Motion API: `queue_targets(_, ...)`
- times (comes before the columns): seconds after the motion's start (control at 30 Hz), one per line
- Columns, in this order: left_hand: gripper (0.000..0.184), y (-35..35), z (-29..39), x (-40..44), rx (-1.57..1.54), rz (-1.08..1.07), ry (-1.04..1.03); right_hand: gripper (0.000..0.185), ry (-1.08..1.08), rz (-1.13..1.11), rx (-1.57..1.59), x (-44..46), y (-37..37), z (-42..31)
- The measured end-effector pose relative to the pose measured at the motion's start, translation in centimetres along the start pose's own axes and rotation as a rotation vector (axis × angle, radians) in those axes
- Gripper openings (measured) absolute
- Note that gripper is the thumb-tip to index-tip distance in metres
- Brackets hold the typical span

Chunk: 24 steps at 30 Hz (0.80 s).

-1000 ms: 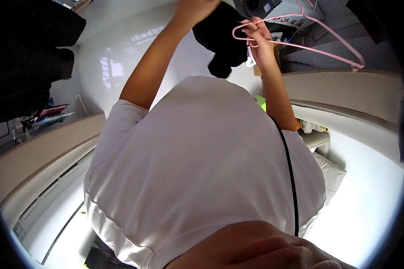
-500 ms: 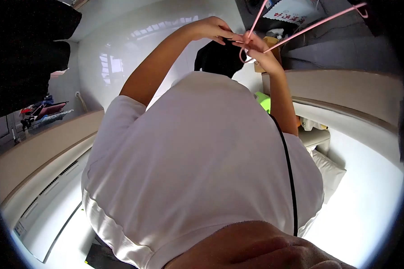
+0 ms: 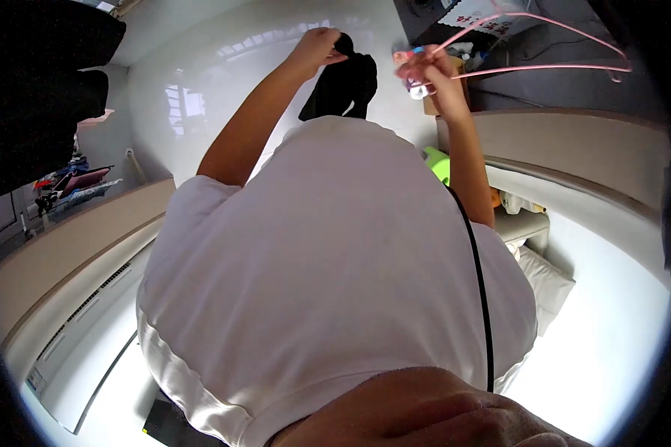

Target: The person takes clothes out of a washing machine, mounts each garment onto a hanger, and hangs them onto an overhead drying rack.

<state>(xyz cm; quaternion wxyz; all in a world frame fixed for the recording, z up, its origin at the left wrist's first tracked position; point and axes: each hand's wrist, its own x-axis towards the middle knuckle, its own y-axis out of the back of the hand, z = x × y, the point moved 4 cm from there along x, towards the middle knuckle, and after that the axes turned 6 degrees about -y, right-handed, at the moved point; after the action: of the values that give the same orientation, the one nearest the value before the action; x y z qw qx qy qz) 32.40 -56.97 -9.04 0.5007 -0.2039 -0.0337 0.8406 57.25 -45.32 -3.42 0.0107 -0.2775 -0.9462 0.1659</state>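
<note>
My left hand (image 3: 319, 54) is closed, pinching the upper end of a black cloth garment (image 3: 344, 86) that hangs down in front of my white shirt. Its exact kind does not show. My right hand (image 3: 434, 73) is wrapped round one end of a pink clothes hanger (image 3: 542, 70). The hanger's long bars reach out to the right, with nothing hanging on them. Small blue and white bits show by the right fingers; whether they are held or lie behind, I cannot tell. A gap separates the two hands.
Dark clothing (image 3: 37, 89) hangs close at the upper left. Beyond a beige ledge (image 3: 82, 231) stands a rack with clothes (image 3: 78, 179). At right are another beige ledge (image 3: 559, 138), a bright green item (image 3: 438, 165), a cardboard box (image 3: 455, 97) and a pale cushion (image 3: 546, 287).
My hands were close together and have moved apart. The left moved left with the black garment. The pink hanger has swung from a steep slant to lie more level toward the right.
</note>
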Motion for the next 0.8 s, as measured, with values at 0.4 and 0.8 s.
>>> queue_targets(0.4, 0.026, 8.2, 11.6, -0.7, -0.138, 0.228, -0.447, 0.042, 0.484, 0.896, -1.403, -0.8, 5.8, -4.9)
queue_targets(0.8, 0.012, 4.6, 19.3, -6.8, 0.590, 0.446, -0.940, 0.033, 1.094, 1.006, -1.583, 4.5, 1.2, -9.6)
